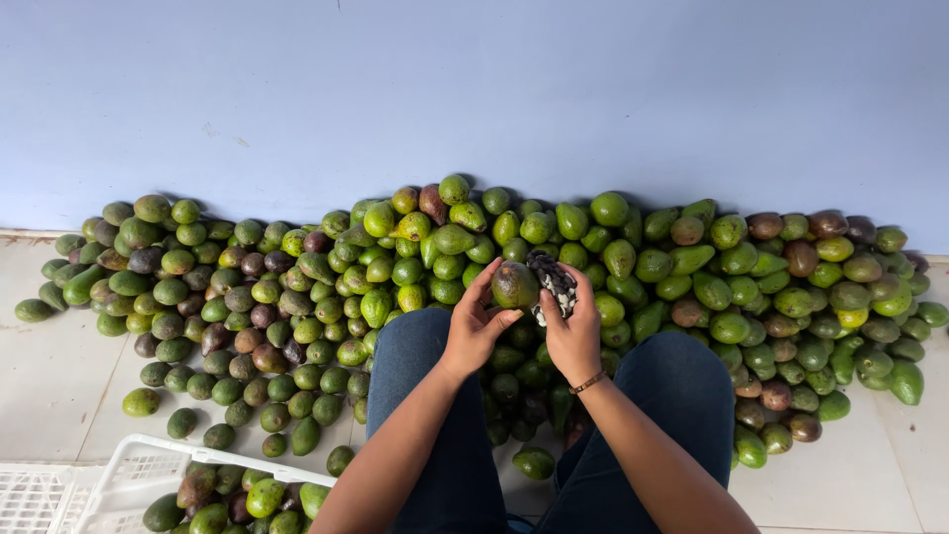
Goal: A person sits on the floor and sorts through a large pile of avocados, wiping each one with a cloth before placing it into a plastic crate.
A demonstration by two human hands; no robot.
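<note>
Head view shows me, nearest, a white slatted plastic crate (129, 475) of avocados at lower left and blue-jeaned knees (682, 386). Above them I see the left hand (473, 326) cupping a rounded green-brown avocado (514, 285) in curled fingers, while the right hand (573, 331) grips a dark speckled cloth (554, 282) against it. Beyond, a broad heap of green and brownish avocados (297, 287) lies on pale floor tiles (49, 366) against a blue-grey wall (474, 89).
</note>
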